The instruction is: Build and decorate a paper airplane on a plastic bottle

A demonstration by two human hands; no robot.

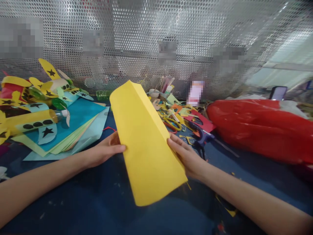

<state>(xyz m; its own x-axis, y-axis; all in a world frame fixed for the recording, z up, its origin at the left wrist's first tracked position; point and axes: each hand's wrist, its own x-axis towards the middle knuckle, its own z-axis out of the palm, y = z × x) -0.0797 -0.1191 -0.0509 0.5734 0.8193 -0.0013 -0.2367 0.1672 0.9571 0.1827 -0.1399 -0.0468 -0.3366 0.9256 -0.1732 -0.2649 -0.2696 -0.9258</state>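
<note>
Head view: a yellow sheet (149, 153) of paper, bent lengthwise with a crease along its right side, is held up at a tilt over the blue counter (97, 199), right in the middle. The left hand (110, 148) pinches its left edge, thumb on the front face and the other fingers partly hidden behind; the right hand (187, 156) grips the right edge — so both hands are grasping the same sheet. To the left lies a stack of coloured paper (80, 120), blue on top with pale green and light blue below, and bottle planes (34, 125) trimmed with yellow wings and black stars rest on and beside it. Beyond the right hand are a purple glue gun (204, 136), yellow-handled scissors (173, 124) and a scatter of paper scraps (177, 107). Further right sits a red plastic bag (254, 127), with a phone (278, 93) upright behind it — and a perforated metal screen (146, 29) spans the back.
</note>
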